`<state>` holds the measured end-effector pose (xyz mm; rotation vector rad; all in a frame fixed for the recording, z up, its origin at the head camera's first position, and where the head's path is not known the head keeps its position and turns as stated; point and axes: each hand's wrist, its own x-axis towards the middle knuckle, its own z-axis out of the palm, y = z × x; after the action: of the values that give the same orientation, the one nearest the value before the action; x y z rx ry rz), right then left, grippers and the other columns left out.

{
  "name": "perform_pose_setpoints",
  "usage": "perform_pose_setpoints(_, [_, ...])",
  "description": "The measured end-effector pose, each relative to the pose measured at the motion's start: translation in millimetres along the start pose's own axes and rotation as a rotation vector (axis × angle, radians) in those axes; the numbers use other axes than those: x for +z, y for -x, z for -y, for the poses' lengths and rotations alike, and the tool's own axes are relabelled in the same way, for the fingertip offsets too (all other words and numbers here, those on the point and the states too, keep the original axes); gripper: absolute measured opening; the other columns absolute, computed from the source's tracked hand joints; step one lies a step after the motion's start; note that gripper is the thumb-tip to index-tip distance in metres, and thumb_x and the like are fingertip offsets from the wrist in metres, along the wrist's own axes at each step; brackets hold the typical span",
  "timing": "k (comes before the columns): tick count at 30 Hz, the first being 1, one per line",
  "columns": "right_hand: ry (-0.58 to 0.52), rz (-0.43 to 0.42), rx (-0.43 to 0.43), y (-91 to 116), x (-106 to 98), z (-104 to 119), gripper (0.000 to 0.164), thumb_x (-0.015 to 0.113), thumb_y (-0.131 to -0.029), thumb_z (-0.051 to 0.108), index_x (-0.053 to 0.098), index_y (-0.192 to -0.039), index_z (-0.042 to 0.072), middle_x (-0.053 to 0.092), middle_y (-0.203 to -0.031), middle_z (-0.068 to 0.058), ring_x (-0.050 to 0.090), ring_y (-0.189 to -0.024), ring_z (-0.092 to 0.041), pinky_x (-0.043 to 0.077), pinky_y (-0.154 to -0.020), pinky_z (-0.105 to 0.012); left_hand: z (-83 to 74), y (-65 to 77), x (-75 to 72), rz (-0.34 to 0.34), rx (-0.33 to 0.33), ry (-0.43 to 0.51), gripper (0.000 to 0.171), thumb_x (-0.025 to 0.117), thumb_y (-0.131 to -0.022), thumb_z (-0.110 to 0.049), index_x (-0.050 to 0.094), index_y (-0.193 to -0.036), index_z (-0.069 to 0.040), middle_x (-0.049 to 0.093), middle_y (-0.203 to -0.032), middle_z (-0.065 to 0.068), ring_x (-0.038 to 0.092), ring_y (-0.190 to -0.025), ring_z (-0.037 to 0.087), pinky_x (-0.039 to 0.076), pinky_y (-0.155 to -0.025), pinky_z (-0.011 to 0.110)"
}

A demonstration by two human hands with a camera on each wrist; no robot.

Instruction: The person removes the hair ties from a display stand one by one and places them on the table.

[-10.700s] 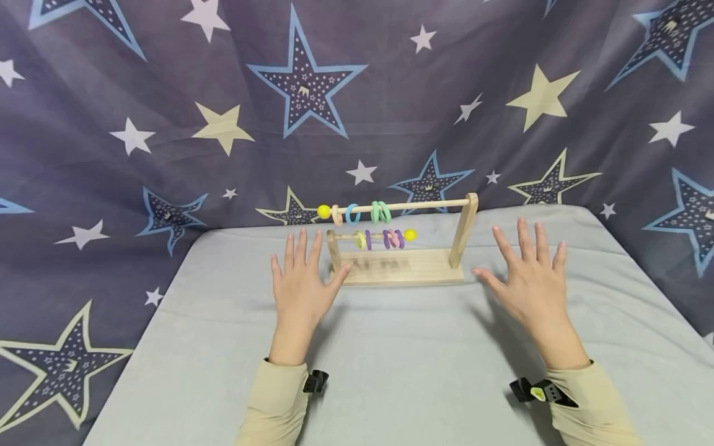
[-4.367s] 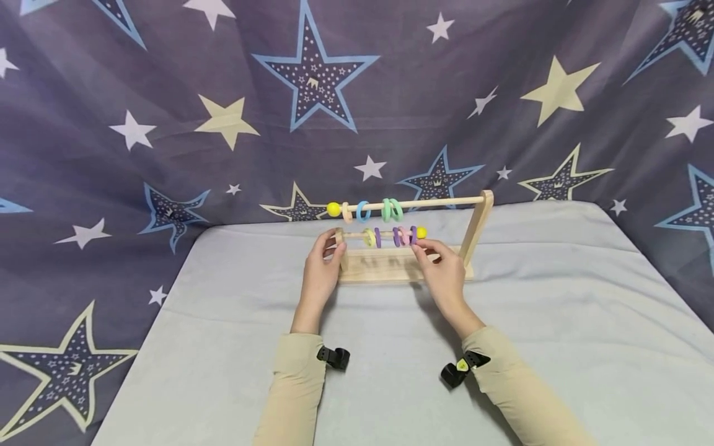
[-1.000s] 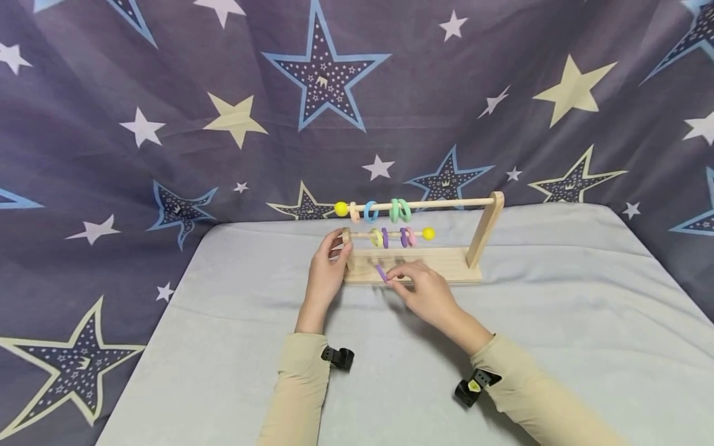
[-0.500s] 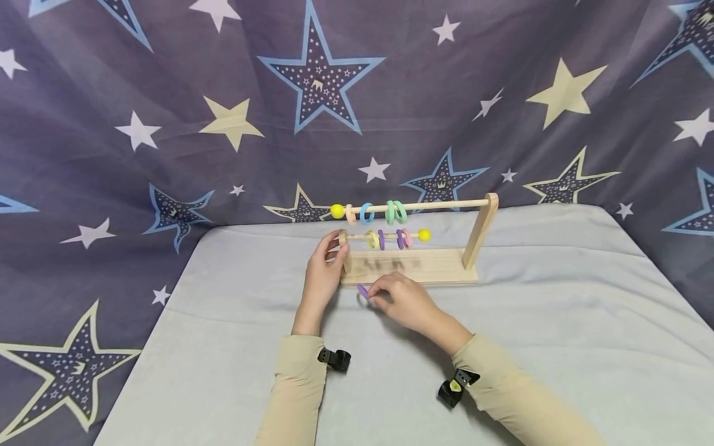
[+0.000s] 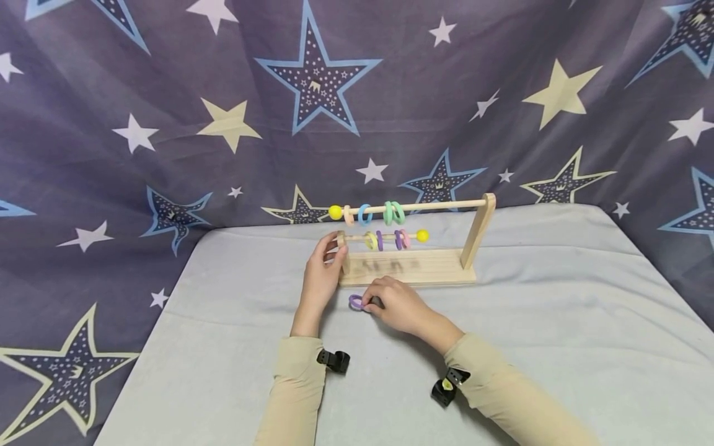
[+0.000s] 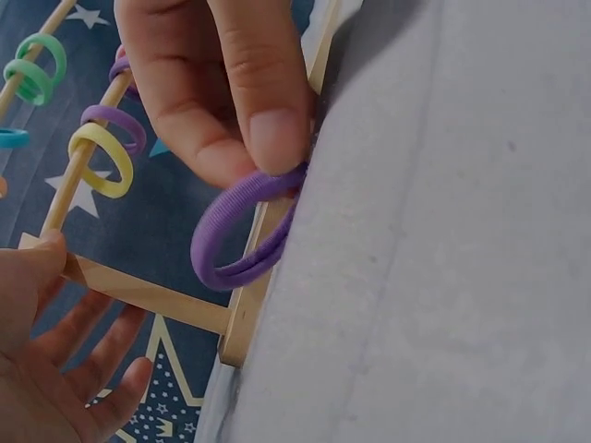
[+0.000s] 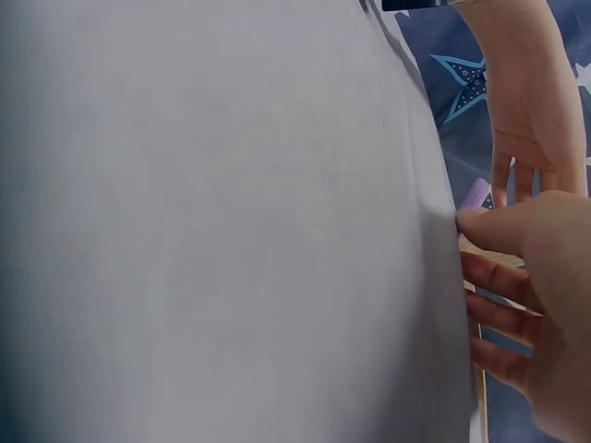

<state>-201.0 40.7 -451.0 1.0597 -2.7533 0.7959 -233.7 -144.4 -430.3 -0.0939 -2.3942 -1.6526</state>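
Observation:
A purple hair tie [image 5: 355,302] is pinched between the thumb and fingers of my right hand [image 5: 400,305], just in front of the wooden stand [image 5: 440,267]. The left wrist view shows the loop of this hair tie [image 6: 214,235] hanging from the fingertips. My left hand [image 5: 321,279] grips the top of the stand's short left post, thumb on the near side and fingers around behind. On the lower rod hang a yellow hair tie [image 5: 370,240], two purple ones and a pink one [image 5: 406,239]. The upper rod carries peach, blue [image 5: 365,214] and green hair ties [image 5: 397,213].
Each rod ends in a yellow ball, the upper at the left [image 5: 335,212], the lower at the right [image 5: 422,235]. A grey cloth [image 5: 234,371] covers the table. Behind it hangs a dark curtain [image 5: 184,74] with stars.
My right hand has taken a purple hair tie off the lower rod's right end and carried it left and down to the cloth before the stand. The left hand keeps its grip on the post.

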Motion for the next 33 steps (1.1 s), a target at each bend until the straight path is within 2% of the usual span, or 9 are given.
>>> perform_pose_setpoints(5, [0.004, 0.009, -0.013, -2, 2, 2, 0.007, 0.075, -0.089, 0.012, 0.073, -0.094, 0.016, 0.066, -0.095, 0.004, 0.059, -0.096, -0.017, 0.051, -0.088, -0.036, 0.5, 0.5, -1.1, 0.000, -0.003, -0.002, 0.047, 0.060, -0.101, -0.030, 0.051, -0.143, -0.011, 0.061, -0.132, 0.015, 0.062, -0.112, 0.030, 0.051, -0.094, 0.045])
perform_pose_setpoints(15, [-0.047, 0.016, 0.014, 2, 1, -3, 0.009, 0.073, -0.090, 0.013, 0.073, -0.099, 0.016, 0.069, -0.101, 0.003, 0.062, -0.103, -0.019, 0.049, -0.096, -0.039, 0.6, 0.8, -0.5, 0.002, -0.008, -0.012, 0.046, 0.059, -0.101, -0.031, 0.051, -0.143, -0.013, 0.060, -0.132, 0.014, 0.061, -0.112, 0.029, 0.051, -0.094, 0.042])
perform_pose_setpoints(20, [-0.081, -0.028, 0.019, 2, -4, -6, 0.010, 0.072, -0.090, 0.013, 0.073, -0.100, 0.016, 0.070, -0.103, 0.002, 0.063, -0.105, -0.020, 0.049, -0.098, -0.039, 0.1, -0.3, -0.5, -0.004, -0.005, -0.012, 0.046, 0.060, -0.101, -0.030, 0.051, -0.142, -0.013, 0.061, -0.131, 0.014, 0.061, -0.112, 0.029, 0.051, -0.095, 0.042])
perform_pose_setpoints(27, [-0.174, -0.093, 0.082, 6, -15, -5, 0.012, 0.072, -0.091, 0.013, 0.073, -0.103, 0.017, 0.071, -0.107, 0.002, 0.064, -0.105, -0.019, 0.049, -0.098, -0.040, -1.4, -0.2, 0.0, -0.005, -0.010, -0.017, 0.045, 0.060, -0.101, -0.029, 0.052, -0.142, -0.012, 0.061, -0.131, 0.014, 0.062, -0.112, 0.029, 0.051, -0.094, 0.042])
perform_pose_setpoints(33, [-0.219, -0.178, 0.085, 11, -23, -8, 0.012, 0.072, -0.092, 0.013, 0.073, -0.104, 0.016, 0.071, -0.106, 0.003, 0.065, -0.105, -0.021, 0.049, -0.098, -0.044, -0.6, -0.4, 0.0, -0.011, -0.015, -0.020, 0.045, 0.060, -0.101, -0.029, 0.052, -0.142, -0.012, 0.061, -0.131, 0.013, 0.062, -0.112, 0.028, 0.052, -0.094, 0.041])
